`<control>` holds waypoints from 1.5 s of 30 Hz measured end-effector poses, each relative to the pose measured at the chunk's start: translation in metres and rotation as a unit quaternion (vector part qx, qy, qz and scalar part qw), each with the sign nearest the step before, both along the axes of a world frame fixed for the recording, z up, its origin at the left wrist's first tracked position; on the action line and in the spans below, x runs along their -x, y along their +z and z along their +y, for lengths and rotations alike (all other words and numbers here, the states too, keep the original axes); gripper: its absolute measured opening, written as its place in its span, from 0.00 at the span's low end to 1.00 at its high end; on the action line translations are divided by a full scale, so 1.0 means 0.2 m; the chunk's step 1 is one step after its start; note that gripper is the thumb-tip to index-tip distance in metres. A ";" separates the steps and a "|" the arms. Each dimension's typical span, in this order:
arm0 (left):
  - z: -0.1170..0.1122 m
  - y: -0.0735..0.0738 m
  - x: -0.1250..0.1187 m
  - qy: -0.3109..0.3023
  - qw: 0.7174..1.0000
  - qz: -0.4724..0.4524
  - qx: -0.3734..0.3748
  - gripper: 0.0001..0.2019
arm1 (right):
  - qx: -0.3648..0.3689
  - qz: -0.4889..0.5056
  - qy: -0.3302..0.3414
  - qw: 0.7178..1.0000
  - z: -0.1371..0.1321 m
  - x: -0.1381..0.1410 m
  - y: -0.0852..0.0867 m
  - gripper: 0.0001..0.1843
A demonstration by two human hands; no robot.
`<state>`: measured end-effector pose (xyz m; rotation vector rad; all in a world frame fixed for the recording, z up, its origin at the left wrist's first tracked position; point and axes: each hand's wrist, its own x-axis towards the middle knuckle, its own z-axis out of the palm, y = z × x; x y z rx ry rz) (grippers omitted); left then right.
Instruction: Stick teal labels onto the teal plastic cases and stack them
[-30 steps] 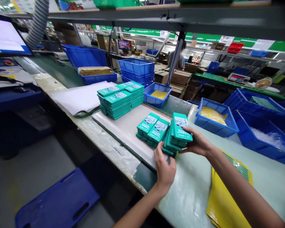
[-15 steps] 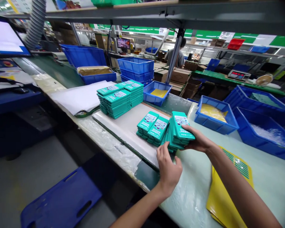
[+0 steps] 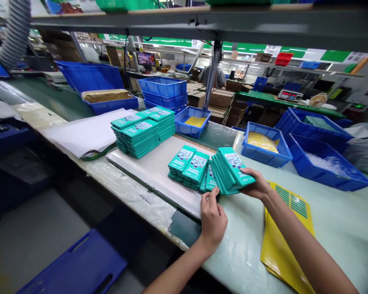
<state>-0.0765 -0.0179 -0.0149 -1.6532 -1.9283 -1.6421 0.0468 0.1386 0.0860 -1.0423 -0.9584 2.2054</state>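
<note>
My right hand [image 3: 254,183] is closed on a fanned, tilted stack of flat teal boxes [image 3: 230,169] with printed fronts, gripping its right side. Left of it, two short piles of the same teal boxes [image 3: 190,163] lie on a white board [image 3: 153,171]. My left hand [image 3: 214,218] is at the near edge of the boxes, below the held stack. Its fingers are loosely bent, with the thumb apart, and the fingertips are at the edge of a low teal box; firm contact cannot be made out. Taller stacks of teal boxes [image 3: 144,132] stand at the board's far left.
Yellow printed sheets [image 3: 286,241] lie on the right of the bench. Blue bins [image 3: 266,149] line the back and right, some with bagged contents. White paper [image 3: 82,132] lies at the left. A shelf beam [image 3: 171,24] runs overhead; a person [image 3: 213,75] stands far behind.
My right hand's stack has tilted and fanned out further, uncovering boxes beneath its left side. My left hand stays close to the near edge. The view has turned slightly right.
</note>
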 end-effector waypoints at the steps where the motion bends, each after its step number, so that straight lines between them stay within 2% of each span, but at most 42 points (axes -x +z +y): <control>1: 0.01 0.00 0.03 -0.018 0.999 0.035 0.002 0.34 | 0.008 0.009 -0.016 1.000 -0.02 -0.02 -0.01 0.23; 3: 0.04 0.02 0.12 -0.084 0.989 0.119 0.034 0.38 | 0.027 0.024 -0.040 0.999 -0.08 -0.08 -0.01 0.24; 6: 0.11 0.07 0.29 -0.190 0.948 0.225 0.119 0.44 | 0.049 0.020 -0.074 0.996 -0.17 -0.22 0.00 0.21; 8: 0.15 0.13 0.38 -0.220 0.932 0.247 0.148 0.45 | 0.061 -0.007 -0.105 0.993 -0.24 -0.33 0.02 0.17; 10: 0.17 0.20 0.41 -0.233 0.927 0.251 0.154 0.50 | 0.088 -0.033 -0.132 0.987 -0.32 -0.43 0.05 0.15; 12: 0.18 0.28 0.37 -0.285 0.907 0.283 0.130 0.56 | 0.128 -0.036 -0.140 0.981 -0.42 -0.50 0.07 0.17; 15: 0.17 0.34 0.21 -0.439 0.830 0.341 0.033 0.57 | 0.168 -0.021 -0.115 0.979 -0.54 -0.52 0.09 0.20; 17: 0.17 0.32 0.09 -0.524 0.792 0.310 -0.041 0.59 | 0.180 -0.011 -0.076 0.981 -0.59 -0.52 0.12 0.18; 19: 0.20 0.27 0.02 -0.561 0.796 0.214 -0.073 0.65 | 0.199 0.002 -0.010 0.980 -0.60 -0.53 0.16 0.22; 22: 0.30 0.20 0.00 -0.544 0.836 0.062 -0.020 0.72 | 0.172 0.032 0.084 0.981 -0.55 -0.60 0.24 0.38; 24: 0.38 0.17 0.04 -0.522 0.852 -0.009 0.045 0.71 | 0.098 0.010 0.100 0.990 -0.48 -0.67 0.26 0.42; 25: 0.42 0.16 0.05 -0.513 0.854 -0.039 0.073 0.70 | 0.050 -0.026 0.083 0.995 -0.44 -0.69 0.24 0.42; 27: 0.47 0.15 0.07 -0.507 0.851 -0.081 0.110 0.69 | -0.058 -0.122 -0.010 0.991 -0.36 -0.70 0.15 0.41; 29: 0.48 0.13 0.05 -0.516 0.844 -0.098 0.113 0.68 | -0.172 -0.164 -0.163 0.958 -0.30 -0.64 0.02 0.39; 30: 0.47 0.13 0.03 -0.522 0.839 -0.101 0.110 0.68 | -0.215 -0.141 -0.228 0.939 -0.29 -0.59 -0.04 0.39; 31: 0.46 0.12 0.00 -0.528 0.836 -0.103 0.107 0.68 | -0.233 -0.097 -0.263 0.931 -0.28 -0.52 -0.10 0.39; 34: 0.40 0.10 -0.09 -0.505 0.849 -0.119 0.097 0.70 | -0.154 0.035 -0.292 0.943 -0.30 -0.31 -0.21 0.42; 37: 0.40 0.10 -0.14 -0.481 0.859 -0.159 0.080 0.70 | -0.100 0.088 -0.326 0.936 -0.31 -0.20 -0.21 0.43; 40: 0.44 0.11 -0.13 -0.499 0.841 -0.188 0.091 0.70 | -0.091 0.067 -0.323 0.940 -0.30 -0.19 -0.19 0.42; 42: 0.47 0.13 -0.10 -0.507 0.835 -0.181 0.111 0.70 | -0.137 0.017 -0.314 0.939 -0.28 -0.22 -0.18 0.42; 45: 0.49 0.13 -0.07 -0.512 0.832 -0.163 0.136 0.70 | -0.282 -0.104 -0.271 0.914 -0.27 -0.34 -0.18 0.40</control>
